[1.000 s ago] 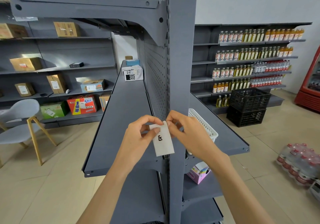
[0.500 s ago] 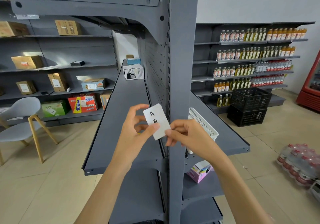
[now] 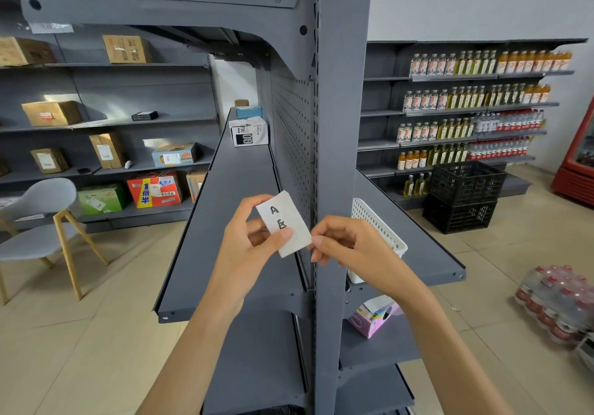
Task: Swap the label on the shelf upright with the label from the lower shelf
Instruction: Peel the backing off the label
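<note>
**Label Off the Upright, Held Up for a Look**

We hold a white label (image 3: 284, 223) in front of the grey shelf upright (image 3: 340, 164), just to its left and above the middle shelf (image 3: 225, 222); our left hand (image 3: 247, 247) has it pinched, thumb across the lower face and fingers behind, so the card stands tilted with its printed side towards us; we judge that this grip is chosen to keep the writing readable and the back free. Our right hand (image 3: 347, 244) sits just beside the card's lower right corner, fingertips drawn together at its edge; whether they actually nip the paper or only touch it, we cannot tell.

The label is a small rectangular slip, plain white, slightly bowed, with rounded-looking corners; it carries a black hand-drawn "A" and, below it, a second character partly covered by our thumb; no tape or adhesive shows from this side. It touches neither the upright nor any shelf.

We read this as the first half of the swap: the card appears free of the upright, and the partner label on the lower shelf (image 3: 257, 366) is not visible to us; a white basket (image 3: 376, 222) and a pink box (image 3: 373, 318) occupy the shelves to the right of the post; the next step, in our judgement, calls for reaching down with one hand freed.
</note>
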A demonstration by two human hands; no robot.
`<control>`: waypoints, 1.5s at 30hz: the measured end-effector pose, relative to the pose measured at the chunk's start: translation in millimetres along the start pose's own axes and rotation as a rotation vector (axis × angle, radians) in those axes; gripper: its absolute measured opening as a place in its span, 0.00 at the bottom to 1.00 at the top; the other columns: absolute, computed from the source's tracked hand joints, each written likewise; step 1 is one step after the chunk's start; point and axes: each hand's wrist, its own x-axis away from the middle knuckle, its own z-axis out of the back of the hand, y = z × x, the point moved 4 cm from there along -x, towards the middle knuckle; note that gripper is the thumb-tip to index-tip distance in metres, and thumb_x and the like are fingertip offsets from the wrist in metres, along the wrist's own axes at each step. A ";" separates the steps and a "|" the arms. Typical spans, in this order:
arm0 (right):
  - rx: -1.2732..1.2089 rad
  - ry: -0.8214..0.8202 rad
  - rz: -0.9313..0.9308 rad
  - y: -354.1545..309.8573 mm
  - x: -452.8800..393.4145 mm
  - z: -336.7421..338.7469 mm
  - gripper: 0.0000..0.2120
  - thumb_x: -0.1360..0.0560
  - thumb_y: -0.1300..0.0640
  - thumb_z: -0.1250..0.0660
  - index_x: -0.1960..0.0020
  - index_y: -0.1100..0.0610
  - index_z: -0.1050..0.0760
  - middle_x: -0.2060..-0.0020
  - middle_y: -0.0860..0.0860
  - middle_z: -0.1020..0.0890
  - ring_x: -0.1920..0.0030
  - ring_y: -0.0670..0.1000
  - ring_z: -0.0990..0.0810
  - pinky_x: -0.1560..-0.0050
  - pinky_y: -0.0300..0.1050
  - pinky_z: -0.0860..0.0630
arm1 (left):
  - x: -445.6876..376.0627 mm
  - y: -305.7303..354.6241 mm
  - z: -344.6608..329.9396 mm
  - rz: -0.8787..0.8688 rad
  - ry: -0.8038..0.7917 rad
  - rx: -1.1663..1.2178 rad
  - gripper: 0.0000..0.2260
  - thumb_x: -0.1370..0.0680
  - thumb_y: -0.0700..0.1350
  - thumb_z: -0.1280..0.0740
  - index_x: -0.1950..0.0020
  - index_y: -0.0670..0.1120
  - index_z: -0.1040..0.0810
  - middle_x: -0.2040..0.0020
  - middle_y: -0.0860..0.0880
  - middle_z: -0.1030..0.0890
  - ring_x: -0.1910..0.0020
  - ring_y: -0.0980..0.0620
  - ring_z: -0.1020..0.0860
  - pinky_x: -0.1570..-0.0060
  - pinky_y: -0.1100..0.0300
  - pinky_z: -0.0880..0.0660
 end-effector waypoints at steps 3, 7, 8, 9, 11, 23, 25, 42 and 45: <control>-0.005 -0.013 -0.004 -0.9 -0.2 -0.4 0.07 0.19 0.60 0.34 0.53 0.60 0.19 0.62 0.53 0.13 0.63 0.44 0.17 0.63 0.26 0.27 | -0.4 -0.7 1.5 -0.003 0.003 -0.015 0.20 0.25 0.38 0.26 0.43 0.61 0.27 0.57 0.57 0.13 0.60 0.59 0.16 0.56 0.59 0.19; 0.000 -0.017 -0.003 -1.2 -1.0 -1.2 0.07 0.19 0.59 0.34 0.53 0.58 0.18 0.62 0.52 0.12 0.63 0.42 0.17 0.63 0.26 0.27 | -1.5 -1.3 3.3 -0.001 0.005 -0.016 0.20 0.25 0.38 0.27 0.42 0.60 0.27 0.56 0.55 0.13 0.60 0.58 0.16 0.55 0.59 0.19; 0.000 -0.016 -0.003 -1.2 -1.2 -1.3 0.07 0.19 0.59 0.34 0.53 0.58 0.18 0.62 0.52 0.12 0.63 0.42 0.17 0.63 0.26 0.27 | -1.6 -1.3 3.5 0.001 0.005 -0.016 0.20 0.25 0.38 0.27 0.42 0.60 0.27 0.56 0.55 0.13 0.60 0.59 0.16 0.56 0.59 0.19; 0.001 -0.016 -0.004 -1.0 -1.3 -1.3 0.07 0.19 0.59 0.34 0.53 0.58 0.18 0.62 0.52 0.12 0.63 0.42 0.17 0.64 0.26 0.27 | -1.7 -1.4 3.5 0.003 0.003 -0.016 0.20 0.25 0.39 0.27 0.42 0.59 0.27 0.56 0.55 0.13 0.60 0.59 0.16 0.56 0.60 0.19; 0.003 -0.016 -0.008 -0.7 -1.6 -1.7 0.06 0.19 0.60 0.34 0.53 0.58 0.18 0.61 0.52 0.12 0.64 0.42 0.17 0.64 0.26 0.27 | -1.7 -1.4 3.3 0.005 0.001 -0.016 0.20 0.25 0.39 0.27 0.41 0.59 0.27 0.55 0.55 0.13 0.60 0.59 0.16 0.56 0.60 0.19; 0.006 0.001 0.028 -0.4 -3.8 -2.4 0.06 0.20 0.59 0.32 0.54 0.57 0.18 0.63 0.51 0.12 0.62 0.44 0.15 0.56 0.34 0.21 | -4.5 -7.7 2.2 0.005 0.019 -0.019 0.23 0.25 0.39 0.26 0.36 0.58 0.29 0.52 0.51 0.13 0.57 0.50 0.15 0.52 0.57 0.20; -0.003 0.006 0.038 -0.3 -4.5 -3.0 0.06 0.20 0.60 0.32 0.54 0.58 0.17 0.63 0.52 0.12 0.62 0.45 0.15 0.52 0.39 0.18 | -4.4 -9.4 0.6 0.004 0.031 -0.037 0.24 0.26 0.41 0.25 0.37 0.59 0.29 0.45 0.53 0.17 0.55 0.47 0.16 0.52 0.56 0.21; -0.029 0.046 -0.058 -2.4 -9.6 -6.5 0.07 0.19 0.61 0.34 0.53 0.62 0.19 0.66 0.49 0.12 0.70 0.44 0.15 0.69 0.24 0.28 | -2.2 -7.0 -13.5 -0.298 -0.170 -0.651 0.06 0.18 0.49 0.38 0.50 0.48 0.24 0.41 0.58 0.23 0.37 0.63 0.33 0.37 0.70 0.39; -0.019 0.031 -0.070 -2.5 -10.2 -7.8 0.07 0.19 0.62 0.34 0.54 0.62 0.19 0.65 0.52 0.12 0.69 0.45 0.15 0.68 0.24 0.29 | -2.8 -4.7 -15.3 -0.382 -0.177 -0.747 0.09 0.18 0.46 0.40 0.51 0.43 0.24 0.41 0.51 0.21 0.37 0.60 0.34 0.28 0.62 0.42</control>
